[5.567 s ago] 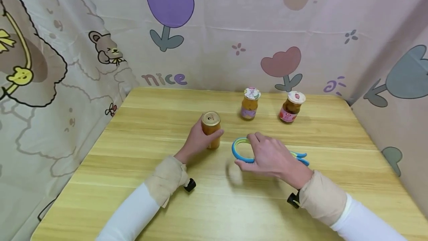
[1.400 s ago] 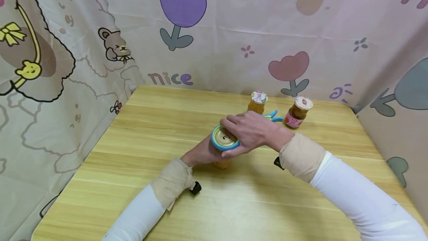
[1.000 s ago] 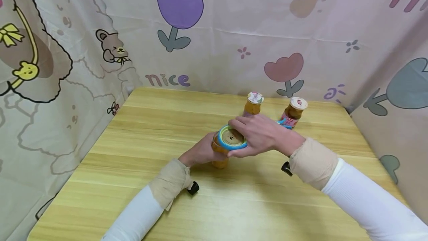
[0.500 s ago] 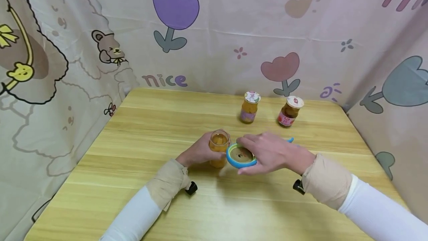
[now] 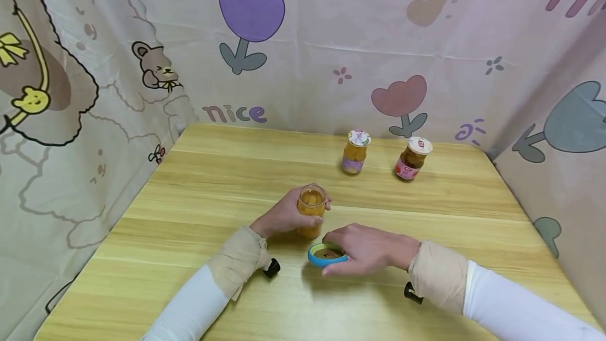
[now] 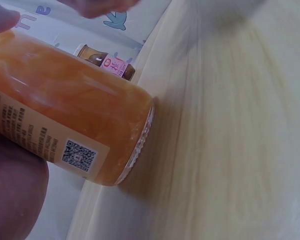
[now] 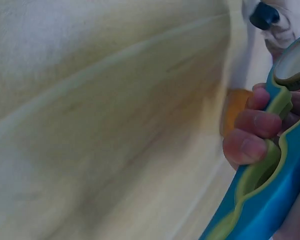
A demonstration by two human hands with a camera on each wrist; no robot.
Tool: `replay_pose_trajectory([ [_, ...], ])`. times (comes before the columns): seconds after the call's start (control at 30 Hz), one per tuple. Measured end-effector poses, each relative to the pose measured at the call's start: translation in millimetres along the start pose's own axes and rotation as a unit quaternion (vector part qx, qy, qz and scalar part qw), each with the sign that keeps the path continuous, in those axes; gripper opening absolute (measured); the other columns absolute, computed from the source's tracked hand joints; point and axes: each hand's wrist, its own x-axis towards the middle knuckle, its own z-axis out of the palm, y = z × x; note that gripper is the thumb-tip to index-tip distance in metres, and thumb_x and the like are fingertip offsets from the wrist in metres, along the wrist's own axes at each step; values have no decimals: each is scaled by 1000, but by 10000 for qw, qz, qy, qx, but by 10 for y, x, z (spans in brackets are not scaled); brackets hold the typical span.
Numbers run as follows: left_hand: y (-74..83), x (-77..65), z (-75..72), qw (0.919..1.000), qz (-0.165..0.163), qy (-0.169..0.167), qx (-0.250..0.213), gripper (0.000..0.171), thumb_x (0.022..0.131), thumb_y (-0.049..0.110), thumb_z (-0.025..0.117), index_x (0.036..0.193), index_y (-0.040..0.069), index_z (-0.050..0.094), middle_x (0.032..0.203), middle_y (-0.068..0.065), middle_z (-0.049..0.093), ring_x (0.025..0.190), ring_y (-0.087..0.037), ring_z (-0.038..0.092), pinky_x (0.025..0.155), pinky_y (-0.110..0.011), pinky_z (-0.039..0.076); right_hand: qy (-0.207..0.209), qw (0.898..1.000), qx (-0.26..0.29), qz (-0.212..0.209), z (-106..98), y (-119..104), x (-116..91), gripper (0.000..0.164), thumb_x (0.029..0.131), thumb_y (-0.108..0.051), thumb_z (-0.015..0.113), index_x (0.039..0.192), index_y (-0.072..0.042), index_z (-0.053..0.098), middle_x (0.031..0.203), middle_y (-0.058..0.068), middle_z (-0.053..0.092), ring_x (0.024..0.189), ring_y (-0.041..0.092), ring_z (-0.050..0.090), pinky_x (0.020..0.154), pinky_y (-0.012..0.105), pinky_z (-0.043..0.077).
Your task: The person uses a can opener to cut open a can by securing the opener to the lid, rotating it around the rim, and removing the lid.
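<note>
My left hand (image 5: pixel 285 214) grips a glass jar (image 5: pixel 310 231) of orange fruit, its mouth uncovered and its body upright on the table. In the left wrist view, a paper label with a QR code (image 6: pixel 79 155) wraps the jar's side. Just in front and to the right, my right hand (image 5: pixel 369 250) holds a blue and green jar opener (image 5: pixel 318 263) low over the table. The gold jar lid (image 5: pixel 327 253) sits inside the opener's loop. The right wrist view shows fingers (image 7: pixel 255 147) curled round the opener's handles and the lid's underside (image 7: pixel 296 62).
Two small lidded jars stand at the back right: one with yellow contents and a purple label (image 5: pixel 354 157), one darker with a pink label (image 5: pixel 411 162). A printed cloth (image 5: pixel 303 67) hangs behind the wooden table (image 5: pixel 227 167).
The opener went over the jar's lid, and the lid came off within it. My right hand then carried both right and toward the front edge. My left hand kept its hold on the jar.
</note>
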Motion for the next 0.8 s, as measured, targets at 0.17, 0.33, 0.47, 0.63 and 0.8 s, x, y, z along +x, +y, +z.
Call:
replay_pose_trajectory([
  [0.17,-29,-4,-12,10000,87,-16,-14,37,79,-6,68,112,4,55,105,-15,60,103,-41,54,95,-40,46,-386,9968,692,-93,72,11,124,34,97,-55,43,91,-23,53,67,-13,43,53,-3,39,48,15,36],
  [0.33,23,-12,-6,10000,56,-28,50,37,78,-8,66,112,1,54,103,-16,60,98,-36,56,91,-38,48,-719,9915,1088,-24,109,28,222,37,101,-51,36,81,-24,53,61,-14,38,49,-3,34,46,15,35],
  [0.47,151,-24,14,10000,-5,10,85,36,77,-6,67,111,-1,54,100,-14,60,94,-34,57,88,-37,49,-970,9817,1609,321,128,50,267,48,102,-50,32,77,-18,57,56,-14,41,46,-2,36,46,16,35],
  [0.63,241,-32,31,10000,8,-23,86,37,77,-3,66,112,-2,53,100,-10,61,92,-35,58,86,-36,50,-1273,9447,2959,613,137,96,306,59,104,-47,27,81,-5,62,53,-3,47,38,8,37,40,20,37],
  [0.8,219,-28,25,10000,40,-32,-17,38,76,-5,66,112,-3,53,99,-11,61,85,-24,58,80,-34,51,-1660,8879,4253,557,148,153,349,71,105,-49,20,86,6,59,60,10,51,38,18,38,37,27,38],
])
